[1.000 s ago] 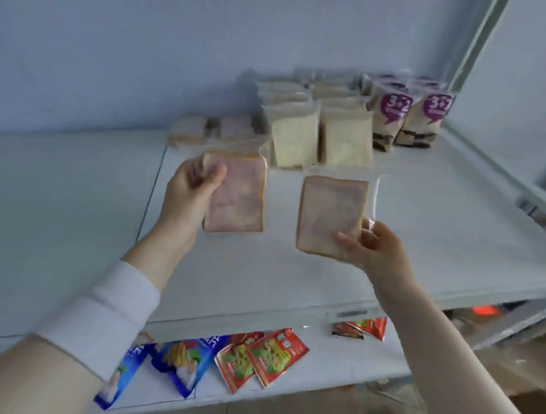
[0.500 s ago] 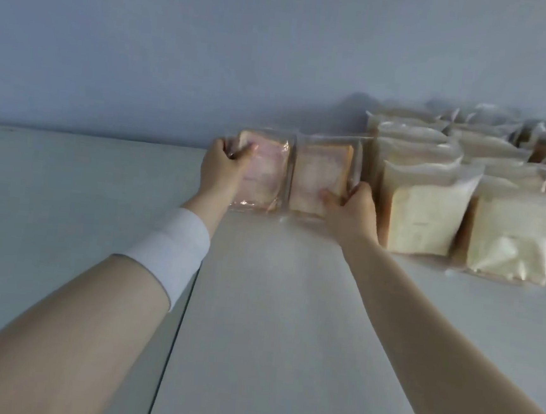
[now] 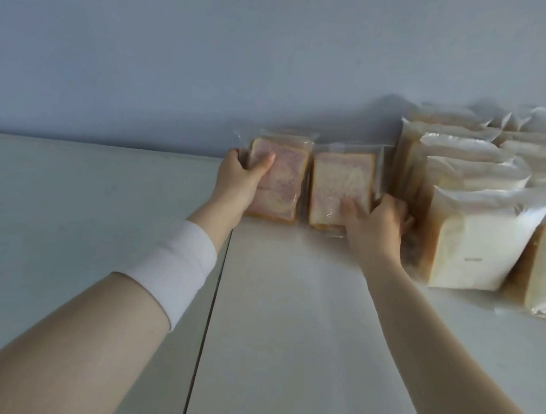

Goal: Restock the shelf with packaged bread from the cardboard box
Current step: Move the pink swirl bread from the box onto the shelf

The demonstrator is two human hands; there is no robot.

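Two clear packets of pink-swirled bread stand side by side at the back of the white shelf [image 3: 289,307], against the wall. My left hand [image 3: 239,180] grips the left pink bread packet [image 3: 283,181] by its left edge, thumb across the front. My right hand [image 3: 376,222] holds the right pink bread packet [image 3: 339,183] at its lower right corner, thumb on the front. The cardboard box is out of view.
Rows of white sliced bread packets [image 3: 480,238] stand upright just right of my right hand, reaching back to the wall. A seam [image 3: 209,317] divides the shelf into two panels; the left panel [image 3: 83,206] lies bare.
Both hands carried the two pink packets from mid-air in front of the shelf to the back wall and stood them there. Over the last half second they have barely shifted.
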